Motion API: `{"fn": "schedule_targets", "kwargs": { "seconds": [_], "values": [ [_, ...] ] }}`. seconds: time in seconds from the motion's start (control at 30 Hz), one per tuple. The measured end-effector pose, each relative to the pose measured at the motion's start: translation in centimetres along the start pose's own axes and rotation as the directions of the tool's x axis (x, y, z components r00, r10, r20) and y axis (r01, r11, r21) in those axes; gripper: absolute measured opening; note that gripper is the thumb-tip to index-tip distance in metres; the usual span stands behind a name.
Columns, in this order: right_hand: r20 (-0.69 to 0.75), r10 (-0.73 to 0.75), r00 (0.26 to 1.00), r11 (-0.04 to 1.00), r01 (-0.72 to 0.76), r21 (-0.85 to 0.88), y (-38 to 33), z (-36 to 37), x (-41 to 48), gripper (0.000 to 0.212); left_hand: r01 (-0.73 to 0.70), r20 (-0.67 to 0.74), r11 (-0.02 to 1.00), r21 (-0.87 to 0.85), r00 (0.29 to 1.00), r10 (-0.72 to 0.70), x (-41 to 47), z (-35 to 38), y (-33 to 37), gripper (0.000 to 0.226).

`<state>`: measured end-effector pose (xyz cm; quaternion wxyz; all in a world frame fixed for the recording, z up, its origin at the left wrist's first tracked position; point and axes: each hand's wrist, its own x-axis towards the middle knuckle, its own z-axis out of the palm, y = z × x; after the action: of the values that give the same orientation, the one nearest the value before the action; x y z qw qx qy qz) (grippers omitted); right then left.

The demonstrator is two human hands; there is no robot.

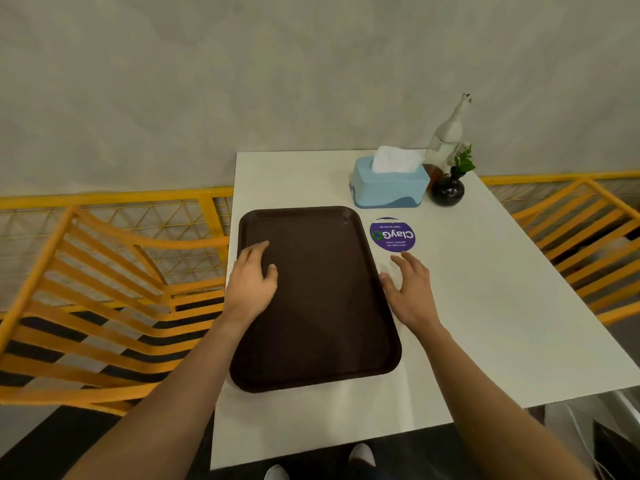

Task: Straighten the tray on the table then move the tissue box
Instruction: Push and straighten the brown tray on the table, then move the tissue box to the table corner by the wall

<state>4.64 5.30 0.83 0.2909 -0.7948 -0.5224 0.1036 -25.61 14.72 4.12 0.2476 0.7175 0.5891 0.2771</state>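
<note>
Two bare hands at a dark brown tray, which lies flat on the white surface, empty. Tray is taken as landmark.

Left hand: over the tray's left rim, roughly mid-length. Fingers spread loosely and reaching onto the tray floor; thumb out to the side. Nothing gripped. Whether the palm presses the rim cannot be told.

Right hand: just off the tray's right rim, over the surface. Fingers apart and relaxed, holding nothing. Thumb tip lies right at the rim; contact uncertain.

Tray itself: long side running away from the person, slightly skewed against the surface's edges, its near end swung a little rightward. Left rim sits close to the surface's left edge.

Tissue box: light blue, beyond the tray's far right corner, near but apart from it. A white tissue stands up out of the top slot.

Right of the box, farther from the tray: small round black vase holding a green sprig; behind it a tall clear bottle with some brownish liquid low in it, a pour spout on top.

Round purple sticker, printing upside down from this side, flat on the surface just beside the tray's far right rim, between the right hand and the tissue box.

Yellow slatted chairs: one left of the tray, one well off to its right. Grey wall beyond.
</note>
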Motion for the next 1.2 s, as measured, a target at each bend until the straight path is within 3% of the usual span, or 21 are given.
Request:
{"fn": "schedule_targets", "kwargs": {
  "seconds": [0.13,0.27,0.47,0.67,0.9,1.07,1.2],
  "values": [
    [-0.098,0.046,0.994,0.998,-0.043,0.038,1.2,-2.1,2.8,0.050,-0.046,0.043,0.998,-0.047,0.998,0.048,2.5,1.9,4.3,0.051],
    [-0.107,0.097,0.990,0.993,-0.088,0.083,3.2,-4.2,7.3,0.051,-0.100,0.023,0.993,-0.067,0.995,0.102,5.9,4.7,9.0,0.048],
    [-0.107,0.025,0.994,0.994,-0.013,0.111,6.1,-7.0,16.6,0.045,-0.085,-0.043,0.986,-0.142,0.996,0.080,11.4,10.7,15.5,0.051],
    [-0.108,-0.153,0.982,0.966,0.172,0.194,8.1,-7.7,24.7,0.048,-0.013,-0.101,0.988,-0.155,0.995,-0.002,15.6,16.6,18.8,0.075],
    [-0.037,-0.196,0.980,0.923,0.197,0.329,9.5,-5.1,28.4,0.070,0.097,-0.095,0.974,-0.206,0.988,-0.119,19.5,20.7,19.1,0.105],
    [0.028,-0.166,0.986,0.880,0.135,0.456,10.8,-3.2,28.8,0.086,0.149,-0.058,0.955,-0.256,0.984,-0.169,20.9,22.0,18.8,0.122],
    [0.085,-0.156,0.984,0.865,0.094,0.493,11.3,-2.3,29.4,0.087,0.205,-0.003,0.938,-0.281,0.977,-0.215,21.9,22.5,18.8,0.122]
  ]
}}
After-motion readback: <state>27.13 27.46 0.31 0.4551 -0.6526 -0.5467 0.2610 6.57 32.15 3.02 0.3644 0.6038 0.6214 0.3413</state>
